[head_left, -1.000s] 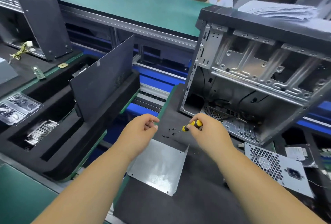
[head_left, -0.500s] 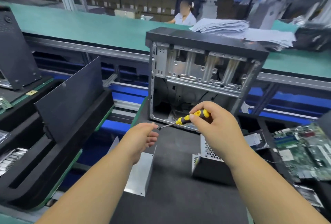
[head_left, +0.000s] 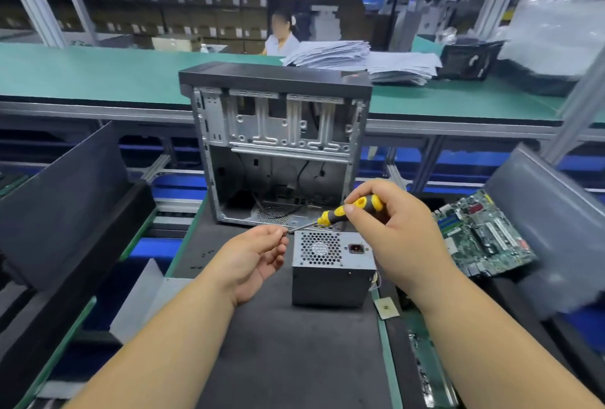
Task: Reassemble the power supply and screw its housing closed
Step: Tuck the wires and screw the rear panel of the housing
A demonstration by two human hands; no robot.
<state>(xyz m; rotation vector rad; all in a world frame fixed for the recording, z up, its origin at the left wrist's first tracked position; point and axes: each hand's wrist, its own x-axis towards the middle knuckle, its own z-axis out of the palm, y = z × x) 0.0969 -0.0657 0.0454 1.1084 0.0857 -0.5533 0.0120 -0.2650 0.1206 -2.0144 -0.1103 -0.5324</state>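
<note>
Two bare hands meet over a dark mat-covered worktop (head_left: 288, 349). The right hand (head_left: 389, 238) curls its fingers and thumb round the handle of one yellow-and-black screwdriver (head_left: 347, 212), whose thin metal shaft slants down and to the left. The left hand (head_left: 252, 261) pinches thumb and forefinger together right at the tip of that shaft; whether a screw sits between them is too small to tell. Just below and between the hands stands the task's thing, one grey metal box-shaped power supply (head_left: 330, 274), resting on the worktop with its face of honeycomb fan holes and one power socket turned upward (a few thin wires poke out at its right side). Behind it, one open silver-and-black computer case (head_left: 278, 153) stands upright, its side off and its bare metal bays showing. To the right of the power supply lies one green circuit board (head_left: 481, 238), tilted, and near the worktop's right edge sits one small square beige chip (head_left: 388, 309). At the left, one flat grey metal panel (head_left: 144, 300) lies partly off the worktop's edge, and one large dark flat panel (head_left: 62, 202) leans upright in a black foam tray. Beyond the case runs a long green bench (head_left: 98, 71) carrying two heaps of white papers (head_left: 360, 58), and one person (head_left: 281, 35) sits behind it.
</note>
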